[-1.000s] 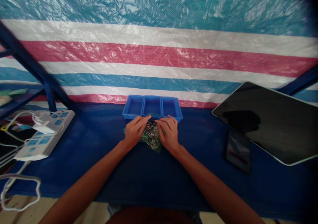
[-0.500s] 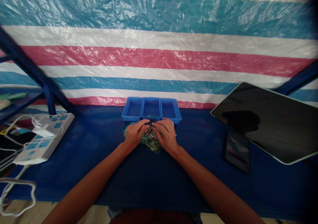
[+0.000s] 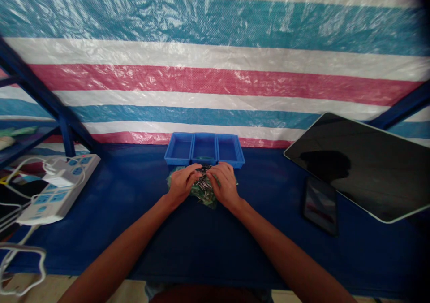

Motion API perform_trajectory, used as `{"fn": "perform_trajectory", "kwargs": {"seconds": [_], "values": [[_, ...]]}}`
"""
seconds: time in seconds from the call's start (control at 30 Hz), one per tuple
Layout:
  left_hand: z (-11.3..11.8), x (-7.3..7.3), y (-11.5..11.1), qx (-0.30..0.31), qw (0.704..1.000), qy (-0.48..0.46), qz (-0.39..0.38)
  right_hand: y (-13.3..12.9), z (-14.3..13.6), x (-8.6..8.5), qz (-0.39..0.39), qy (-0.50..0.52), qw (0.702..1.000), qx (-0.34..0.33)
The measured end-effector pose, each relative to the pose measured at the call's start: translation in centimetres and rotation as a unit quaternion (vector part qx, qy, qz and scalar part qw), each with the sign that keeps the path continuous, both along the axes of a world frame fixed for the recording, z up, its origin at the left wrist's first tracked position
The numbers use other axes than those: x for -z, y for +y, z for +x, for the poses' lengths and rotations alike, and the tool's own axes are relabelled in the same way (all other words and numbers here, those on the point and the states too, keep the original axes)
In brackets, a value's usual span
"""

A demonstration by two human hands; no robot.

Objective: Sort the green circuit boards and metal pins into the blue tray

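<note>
A heap of small silvery screws [image 3: 204, 181] lies on a crumpled green plastic bag [image 3: 208, 201] on the blue table. My left hand [image 3: 182, 180] reaches over the heap from the left, thumb and forefinger bent close together at the screws. From the other side my right hand [image 3: 224, 182] curls its fingers and thumb over the same heap. Whatever sits between the fingertips of either hand is too small to make out. Just behind the hands stands a blue tray [image 3: 168, 160] with three compartments; a small greenish thing lies in the middle one.
On the left lies a white power strip [image 3: 57, 204] with plugs and cables. To the right are a black phone [image 3: 320, 206] and a large dark-screened panel [image 3: 366, 168]. A striped plastic sheet [image 3: 215, 79] hangs behind the table, between blue metal frame bars [image 3: 67, 132].
Both hands stay over the screws, with only slight shifts of the fingers. The whole view has moved very slightly; tray and bag keep their places.
</note>
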State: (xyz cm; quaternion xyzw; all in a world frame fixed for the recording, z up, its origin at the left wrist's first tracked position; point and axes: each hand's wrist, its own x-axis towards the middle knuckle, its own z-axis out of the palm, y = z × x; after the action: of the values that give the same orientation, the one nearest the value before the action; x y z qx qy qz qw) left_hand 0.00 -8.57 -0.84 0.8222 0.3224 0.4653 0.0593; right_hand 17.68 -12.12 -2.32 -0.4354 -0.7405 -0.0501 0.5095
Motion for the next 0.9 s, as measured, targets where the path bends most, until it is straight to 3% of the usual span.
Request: {"fn": "perform_trajectory", "kwargs": {"seconds": [0.2, 0.57, 0.63, 0.73, 0.8, 0.9], "values": [[0.3, -0.4, 0.1, 0.011, 0.999, -0.023, 0.031, 0.1, 0.2, 0.0, -0.001, 0.041, 0.997, 0.059], [0.3, 0.0, 0.4, 0.019, 0.998, -0.023, 0.051, 0.0, 0.3, 0.0, 0.009, 0.034, 0.998, 0.05], [-0.1, -0.4, 1.0, -0.026, 0.996, -0.027, 0.082, 0.0, 0.3, -0.1, 0.009, 0.037, 0.998, 0.049], [-1.3, -1.1, 2.8, -0.167, 0.976, -0.022, 0.134, -0.1, 0.2, -0.2, 0.009, 0.04, 0.998, 0.051], [-2.3, -1.2, 4.3, -0.24, 0.964, 0.003, 0.118, -0.1, 0.1, -0.2, 0.009, 0.04, 0.998, 0.053], [-3.1, -0.5, 5.8, -0.263, 0.96, 0.053, 0.072, -0.1, 0.1, -0.2, 0.009, 0.036, 0.998, 0.05]]}}
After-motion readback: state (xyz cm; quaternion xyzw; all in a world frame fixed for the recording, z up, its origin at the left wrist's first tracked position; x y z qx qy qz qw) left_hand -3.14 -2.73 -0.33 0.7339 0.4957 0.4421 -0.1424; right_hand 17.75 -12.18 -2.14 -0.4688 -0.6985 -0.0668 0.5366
